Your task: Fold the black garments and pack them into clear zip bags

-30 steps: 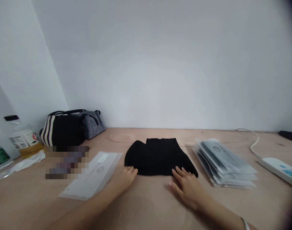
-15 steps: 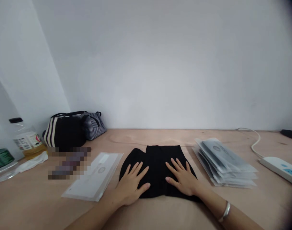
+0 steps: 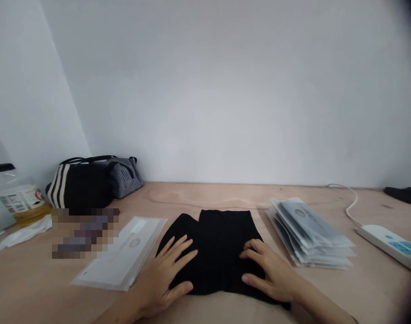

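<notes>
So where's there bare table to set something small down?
Bare wood shows between the black cloth and wall, and at front right, nearer than the stacked pouches and white corded block. Crowded: the left, with bags, bottle and flat pouch, and the middle, where left hand and right hand rest.

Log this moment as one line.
left hand: spread on black cloth; right hand: curled on black cloth; single pouch: left; pouch stack: right

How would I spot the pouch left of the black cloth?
On the wooden table, find the black cloth in the middle. Left of it lies a flat, translucent pouch with a round grey emblem. It lies singly and looks whitish, unlike the darker pouches stacked on the right.
</notes>
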`<state>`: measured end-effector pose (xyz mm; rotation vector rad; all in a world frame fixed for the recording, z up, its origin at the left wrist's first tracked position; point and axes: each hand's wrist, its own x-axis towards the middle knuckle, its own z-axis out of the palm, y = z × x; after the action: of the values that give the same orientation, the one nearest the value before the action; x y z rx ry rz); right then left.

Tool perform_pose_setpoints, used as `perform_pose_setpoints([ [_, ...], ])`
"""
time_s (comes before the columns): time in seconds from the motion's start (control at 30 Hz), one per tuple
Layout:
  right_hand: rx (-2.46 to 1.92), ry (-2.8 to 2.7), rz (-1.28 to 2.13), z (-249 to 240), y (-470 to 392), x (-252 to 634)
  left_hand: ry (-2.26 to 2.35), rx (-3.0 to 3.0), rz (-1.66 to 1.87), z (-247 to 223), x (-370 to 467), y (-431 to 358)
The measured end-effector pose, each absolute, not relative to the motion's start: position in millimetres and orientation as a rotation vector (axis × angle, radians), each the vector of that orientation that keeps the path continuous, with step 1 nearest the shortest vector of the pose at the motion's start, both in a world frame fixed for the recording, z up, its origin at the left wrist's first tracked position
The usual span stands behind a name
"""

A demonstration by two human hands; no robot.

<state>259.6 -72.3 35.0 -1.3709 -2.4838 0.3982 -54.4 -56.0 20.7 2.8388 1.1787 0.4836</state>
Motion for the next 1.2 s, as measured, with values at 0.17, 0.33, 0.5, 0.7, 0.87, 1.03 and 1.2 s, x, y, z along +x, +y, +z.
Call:
perform_pose_setpoints([
  [0.17, -1.29, -2.585, 0.502, 40, -91, 282, 0.947, 2.945, 0.504, 11, -81, -64],
  [0.33, -1.352, -2.635, 0.405, 37, -101, 279, 0.974, 2.972, 0.518, 2, -84, -59],
  [0.5, -1.584, -2.617, 0.651, 62, -121, 278, 1.083, 2.777, 0.28, 25, -83, -82],
  [0.7, -1.535, -2.567, 0.59, 94, -111, 278, 1.185, 2.647, 0.293, 68, -81, -78],
  [0.87, -1.676, -2.45, 0.136, 94, -48, 274, 1.521, 2.753, 0.329, 86, -60, -18],
  [1.03, -1.884, -2.388, -0.013, 69, 13, 270, 1.757, 2.74, 0.289, 62, -38, 38],
  [1.2, -1.99, -2.262, -0.15, 44, 23, 262, 1.86, 2.724, 0.445, 41, -22, 44],
])
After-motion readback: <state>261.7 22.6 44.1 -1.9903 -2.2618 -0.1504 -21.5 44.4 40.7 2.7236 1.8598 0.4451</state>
